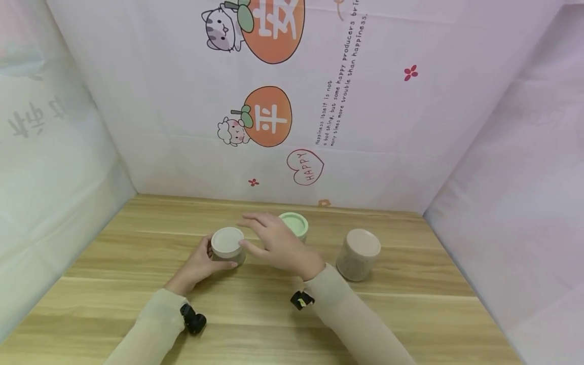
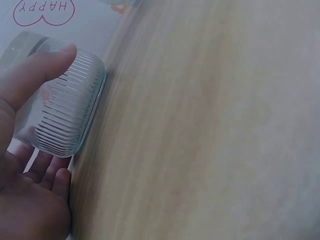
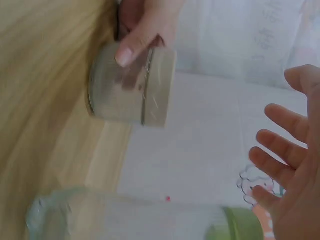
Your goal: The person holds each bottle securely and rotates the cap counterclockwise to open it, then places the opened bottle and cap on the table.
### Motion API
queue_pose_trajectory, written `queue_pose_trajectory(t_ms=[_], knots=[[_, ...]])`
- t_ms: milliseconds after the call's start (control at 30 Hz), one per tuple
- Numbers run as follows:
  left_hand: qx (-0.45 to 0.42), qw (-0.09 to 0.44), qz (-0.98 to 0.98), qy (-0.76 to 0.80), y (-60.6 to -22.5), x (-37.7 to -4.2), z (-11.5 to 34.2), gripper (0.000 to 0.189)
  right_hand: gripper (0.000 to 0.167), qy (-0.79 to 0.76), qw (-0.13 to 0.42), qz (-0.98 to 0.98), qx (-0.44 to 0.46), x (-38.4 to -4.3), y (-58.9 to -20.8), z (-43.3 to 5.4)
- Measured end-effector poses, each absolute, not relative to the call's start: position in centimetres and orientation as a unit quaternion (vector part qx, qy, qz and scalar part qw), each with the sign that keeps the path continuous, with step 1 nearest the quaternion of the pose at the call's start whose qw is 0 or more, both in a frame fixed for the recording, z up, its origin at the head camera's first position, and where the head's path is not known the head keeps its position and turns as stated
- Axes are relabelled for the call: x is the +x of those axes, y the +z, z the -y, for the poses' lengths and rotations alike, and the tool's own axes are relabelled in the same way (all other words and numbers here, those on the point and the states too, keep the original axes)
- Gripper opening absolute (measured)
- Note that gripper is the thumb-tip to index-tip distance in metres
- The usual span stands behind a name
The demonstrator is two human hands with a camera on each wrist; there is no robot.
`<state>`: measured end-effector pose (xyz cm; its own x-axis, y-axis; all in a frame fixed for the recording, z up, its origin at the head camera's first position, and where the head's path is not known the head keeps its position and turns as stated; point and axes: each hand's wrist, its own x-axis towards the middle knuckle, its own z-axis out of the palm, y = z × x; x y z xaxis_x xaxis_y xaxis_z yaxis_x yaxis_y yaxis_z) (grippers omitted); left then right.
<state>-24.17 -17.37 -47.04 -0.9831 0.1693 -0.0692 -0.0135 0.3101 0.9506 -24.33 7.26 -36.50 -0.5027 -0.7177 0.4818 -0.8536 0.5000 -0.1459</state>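
A glass jar with an off-white lid (image 1: 228,240) stands upright on the wooden table. My left hand (image 1: 197,267) grips it low down, thumb on the near side and fingers around the far side. Vertical ribs show on the glass of this jar (image 2: 70,107) in the left wrist view. My right hand (image 1: 279,244) hovers just right of the lid, fingers spread and holding nothing; the right wrist view shows a gap between those fingers (image 3: 282,150) and the jar. Behind the right hand is a green-lidded glass jar (image 1: 294,223), partly hidden by it.
To the right stands another glass jar with a beige-pink lid (image 1: 363,242). Printed white cloth (image 1: 365,172) rises behind the table (image 1: 274,324) and along both sides. Each wrist carries a small black camera (image 1: 193,319).
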Motion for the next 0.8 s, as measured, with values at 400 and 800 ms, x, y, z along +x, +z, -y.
queue_pose_trajectory(t_ms=[400,800], knots=[[0.045,0.089,-0.797,0.596,-46.8,-23.8,17.4,0.108,0.038,0.204,0.17,0.847,0.461,-24.1,-39.5,-3.5],[0.047,0.095,-0.789,0.605,-47.1,-23.8,17.4,0.108,0.054,0.234,0.142,0.89,0.366,-25.0,-42.2,-1.8]])
